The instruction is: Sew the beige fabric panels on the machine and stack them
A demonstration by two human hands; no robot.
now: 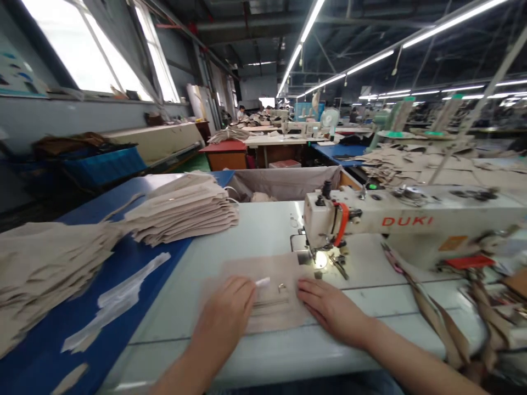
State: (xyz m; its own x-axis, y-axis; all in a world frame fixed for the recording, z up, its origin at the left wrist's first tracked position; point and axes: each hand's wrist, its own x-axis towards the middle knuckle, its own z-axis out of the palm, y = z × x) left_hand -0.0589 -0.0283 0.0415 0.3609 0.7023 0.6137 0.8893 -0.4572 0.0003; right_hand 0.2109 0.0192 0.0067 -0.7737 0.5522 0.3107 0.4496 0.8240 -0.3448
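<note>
A beige fabric panel lies on the pale sewing table, its left side smeared by motion. It bears a small metal ring and a stitched slit. My left hand is closed over the panel's left part, fingers bent and pressed together, thumb hidden. A small white strip shows at its fingertips; whether it is held or fixed to the panel I cannot tell. My right hand rests flat on the panel's right edge, fingers stretched out. Just beyond it stands the sewing machine head, its lamp lit near the needle.
Stacks of beige pieces lie on the left, partly over a blue surface with white scraps. Scissors and fabric strips lie right. A cloth-lined bin stands behind the table.
</note>
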